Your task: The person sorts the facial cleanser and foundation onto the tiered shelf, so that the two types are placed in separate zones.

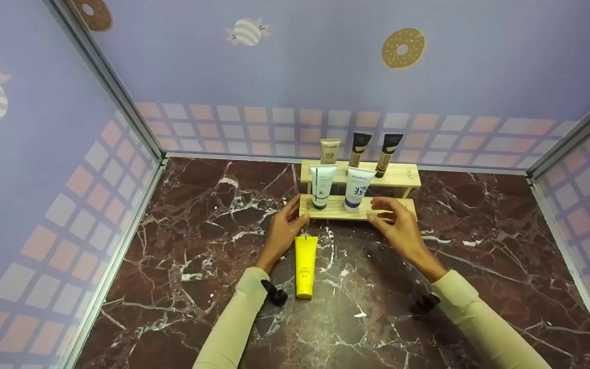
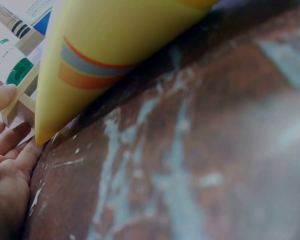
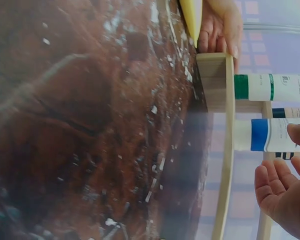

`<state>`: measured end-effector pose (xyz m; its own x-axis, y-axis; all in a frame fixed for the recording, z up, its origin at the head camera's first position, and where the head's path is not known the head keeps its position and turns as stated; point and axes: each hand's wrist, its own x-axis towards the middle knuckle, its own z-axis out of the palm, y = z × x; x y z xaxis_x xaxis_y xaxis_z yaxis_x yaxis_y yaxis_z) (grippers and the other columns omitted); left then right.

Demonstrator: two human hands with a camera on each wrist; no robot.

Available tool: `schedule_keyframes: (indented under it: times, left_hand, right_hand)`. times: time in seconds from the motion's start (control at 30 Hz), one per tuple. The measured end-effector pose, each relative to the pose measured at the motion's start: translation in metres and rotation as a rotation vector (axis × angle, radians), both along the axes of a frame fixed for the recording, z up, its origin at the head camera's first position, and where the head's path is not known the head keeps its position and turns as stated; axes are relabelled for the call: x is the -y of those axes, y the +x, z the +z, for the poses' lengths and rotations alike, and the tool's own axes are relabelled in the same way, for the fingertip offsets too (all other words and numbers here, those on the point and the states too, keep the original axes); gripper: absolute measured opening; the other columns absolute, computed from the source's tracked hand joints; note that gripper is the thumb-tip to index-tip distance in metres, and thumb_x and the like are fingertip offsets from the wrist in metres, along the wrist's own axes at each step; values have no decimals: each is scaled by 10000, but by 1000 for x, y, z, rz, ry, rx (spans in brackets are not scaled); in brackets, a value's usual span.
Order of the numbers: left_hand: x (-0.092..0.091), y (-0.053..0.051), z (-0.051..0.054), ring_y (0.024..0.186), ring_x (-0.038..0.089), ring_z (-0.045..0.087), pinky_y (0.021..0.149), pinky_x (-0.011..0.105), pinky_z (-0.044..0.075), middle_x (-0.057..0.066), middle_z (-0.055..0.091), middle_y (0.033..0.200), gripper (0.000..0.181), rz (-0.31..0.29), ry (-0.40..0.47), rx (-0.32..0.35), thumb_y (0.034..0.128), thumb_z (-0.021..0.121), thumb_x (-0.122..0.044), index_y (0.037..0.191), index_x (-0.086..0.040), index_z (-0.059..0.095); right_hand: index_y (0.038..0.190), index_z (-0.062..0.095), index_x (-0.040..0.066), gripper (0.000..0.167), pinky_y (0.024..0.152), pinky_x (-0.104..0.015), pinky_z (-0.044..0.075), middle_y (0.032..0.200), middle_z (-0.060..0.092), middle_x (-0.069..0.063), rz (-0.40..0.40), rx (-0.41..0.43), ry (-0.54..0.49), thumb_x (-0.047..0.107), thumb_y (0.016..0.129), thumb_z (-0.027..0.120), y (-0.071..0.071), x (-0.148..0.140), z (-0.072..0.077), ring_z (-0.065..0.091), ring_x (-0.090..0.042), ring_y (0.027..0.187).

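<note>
A two-tier wooden rack [image 1: 395, 178] stands by the back wall. On its lower step stand a white tube with a green cap [image 1: 322, 185] and a white tube with a blue cap [image 1: 358, 187]. My left hand [image 1: 282, 228] grips the rack's left end, thumb over the step and fingers around the side. Just right of the blue-capped tube, my right hand [image 1: 402, 230] hovers over the lower step, fingers loosely bent and thumb apart from them, holding nothing. A yellow tube [image 1: 305, 266] lies on the marbled table beside my left wrist, cap end toward me.
On the rack's upper step stand a beige tube [image 1: 330, 151] and two dark tubes, one in the middle [image 1: 359, 148] and one at right [image 1: 389, 151]. Patterned panels [image 1: 274, 61] enclose the dark red marbled table [image 1: 213, 215] at the back and both sides.
</note>
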<state>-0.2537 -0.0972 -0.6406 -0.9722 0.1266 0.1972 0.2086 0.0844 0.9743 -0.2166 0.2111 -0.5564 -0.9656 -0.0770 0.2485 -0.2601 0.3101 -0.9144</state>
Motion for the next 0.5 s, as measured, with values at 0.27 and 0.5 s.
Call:
schedule_keyframes:
  times: [0.27, 0.5]
  left_hand:
    - [1, -2, -3, 1474, 408, 565, 1208, 490, 498, 273, 540, 1605, 667, 2, -11, -22, 1081, 725, -108, 1650, 72, 427]
    - [0, -1, -1, 1479, 411, 558, 1204, 475, 503, 273, 524, 1617, 675, -3, -7, -14, 1084, 722, -108, 1659, 67, 414]
  right_hand:
    - [1332, 684, -99, 410, 1070, -521, 600, 1308, 716, -277, 44, 28, 14, -95, 942, 807, 14, 7, -14, 706, -472, 1193]
    - [1323, 701, -79, 400, 1079, -585, 579, 1285, 731, -267, 64, 49, 59, -48, 943, 825, 26, 14, -27, 715, -462, 1176]
